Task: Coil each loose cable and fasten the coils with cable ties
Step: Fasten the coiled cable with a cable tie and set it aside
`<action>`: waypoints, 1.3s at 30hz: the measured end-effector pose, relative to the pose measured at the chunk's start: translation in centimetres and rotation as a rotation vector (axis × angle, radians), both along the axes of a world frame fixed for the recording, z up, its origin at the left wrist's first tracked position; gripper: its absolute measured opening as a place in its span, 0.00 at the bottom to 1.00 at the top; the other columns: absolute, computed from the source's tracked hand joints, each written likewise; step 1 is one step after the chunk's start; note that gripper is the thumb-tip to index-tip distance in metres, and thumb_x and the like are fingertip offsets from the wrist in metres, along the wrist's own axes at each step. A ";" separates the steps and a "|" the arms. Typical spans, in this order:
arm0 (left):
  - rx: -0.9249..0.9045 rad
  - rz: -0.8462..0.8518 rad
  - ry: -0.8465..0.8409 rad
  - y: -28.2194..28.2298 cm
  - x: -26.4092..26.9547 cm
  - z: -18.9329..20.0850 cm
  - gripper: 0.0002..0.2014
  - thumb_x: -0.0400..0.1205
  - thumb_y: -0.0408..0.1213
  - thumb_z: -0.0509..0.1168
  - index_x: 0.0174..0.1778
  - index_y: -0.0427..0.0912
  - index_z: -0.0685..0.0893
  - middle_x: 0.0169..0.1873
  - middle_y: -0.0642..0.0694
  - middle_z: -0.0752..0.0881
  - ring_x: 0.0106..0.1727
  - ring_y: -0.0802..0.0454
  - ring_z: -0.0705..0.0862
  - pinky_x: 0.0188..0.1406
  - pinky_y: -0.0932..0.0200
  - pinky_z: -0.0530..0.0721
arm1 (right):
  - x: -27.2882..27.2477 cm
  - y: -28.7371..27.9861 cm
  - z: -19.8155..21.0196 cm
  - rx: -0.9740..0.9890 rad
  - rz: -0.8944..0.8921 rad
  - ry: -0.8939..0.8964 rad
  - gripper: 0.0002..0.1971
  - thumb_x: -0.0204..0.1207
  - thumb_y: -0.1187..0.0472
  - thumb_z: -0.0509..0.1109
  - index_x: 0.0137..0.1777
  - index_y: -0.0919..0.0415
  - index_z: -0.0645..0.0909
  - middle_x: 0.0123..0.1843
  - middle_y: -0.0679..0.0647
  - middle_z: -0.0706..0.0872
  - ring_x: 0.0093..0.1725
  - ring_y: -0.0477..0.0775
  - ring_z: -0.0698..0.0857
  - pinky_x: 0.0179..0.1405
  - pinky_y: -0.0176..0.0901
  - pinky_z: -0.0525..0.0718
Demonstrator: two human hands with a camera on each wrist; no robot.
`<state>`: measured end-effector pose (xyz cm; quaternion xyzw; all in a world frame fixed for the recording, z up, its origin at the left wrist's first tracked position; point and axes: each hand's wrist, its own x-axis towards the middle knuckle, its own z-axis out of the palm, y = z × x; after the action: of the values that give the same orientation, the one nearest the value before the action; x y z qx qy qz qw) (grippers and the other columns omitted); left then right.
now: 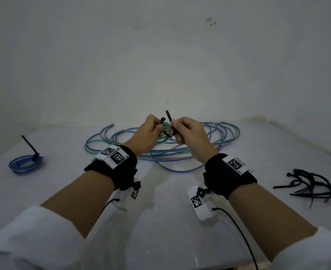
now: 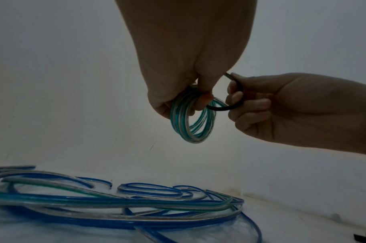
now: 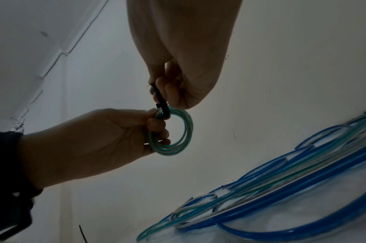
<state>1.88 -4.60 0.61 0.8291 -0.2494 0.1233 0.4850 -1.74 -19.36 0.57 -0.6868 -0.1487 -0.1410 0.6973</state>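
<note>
Hands: both raised above the table, nearer than the loose cables.
Left hand: fingers curled round the green coil, thumb pressing its top.
Right hand: fingertips pinched on the black tie, which loops through the coil; its head sticks up by the left thumb.
Loose cables: blue and green, spread on the table just beyond the hands.
Blue coil: tied, far left of the cables.
Spare ties: heap far right of the cables.
</note>
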 end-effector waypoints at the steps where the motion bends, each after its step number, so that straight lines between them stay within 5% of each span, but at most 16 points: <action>1: -0.007 0.002 -0.009 0.1 0.1 0.0 0.03 0.86 0.33 0.54 0.48 0.38 0.68 0.33 0.51 0.75 0.32 0.58 0.71 0.27 0.74 0.69 | 0.0 0.0 -0.1 0.012 0.002 0.009 0.05 0.81 0.66 0.65 0.44 0.66 0.79 0.34 0.64 0.79 0.21 0.46 0.71 0.22 0.35 0.70; 17: 0.011 -0.052 -0.024 0.0 0.1 -0.5 0.03 0.86 0.31 0.53 0.47 0.37 0.67 0.33 0.49 0.75 0.33 0.57 0.70 0.30 0.73 0.69 | 0.2 -0.3 -0.3 0.021 -0.045 0.109 0.06 0.77 0.72 0.67 0.38 0.68 0.78 0.31 0.64 0.80 0.18 0.46 0.69 0.18 0.34 0.67; 26: 0.241 -0.030 -0.168 0.5 0.4 -1.1 0.04 0.85 0.31 0.54 0.45 0.40 0.67 0.36 0.34 0.77 0.33 0.47 0.69 0.33 0.53 0.68 | 0.2 -0.6 -0.2 0.052 -0.037 0.145 0.06 0.78 0.72 0.67 0.39 0.69 0.79 0.32 0.62 0.76 0.18 0.45 0.67 0.18 0.34 0.67; 32: 0.311 -0.026 -0.253 1.0 0.2 -0.9 0.03 0.85 0.31 0.55 0.45 0.40 0.69 0.33 0.42 0.73 0.34 0.57 0.67 0.30 0.61 0.64 | 0.4 -0.9 -0.3 0.025 -0.014 0.194 0.06 0.79 0.71 0.66 0.53 0.73 0.81 0.30 0.58 0.77 0.19 0.44 0.68 0.19 0.33 0.69; 39: 0.412 -0.088 -0.291 0.8 -0.5 -0.7 0.04 0.84 0.31 0.56 0.52 0.38 0.74 0.35 0.53 0.70 0.44 0.51 0.67 0.38 0.57 0.61 | 0.6 -0.9 0.1 0.016 -0.008 0.205 0.12 0.80 0.70 0.64 0.61 0.74 0.79 0.32 0.57 0.73 0.20 0.43 0.66 0.19 0.33 0.67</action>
<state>1.35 -3.80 -0.12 0.8723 -0.3722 0.1666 0.2698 -1.18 -20.30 0.62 -0.6927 -0.0723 -0.0740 0.7138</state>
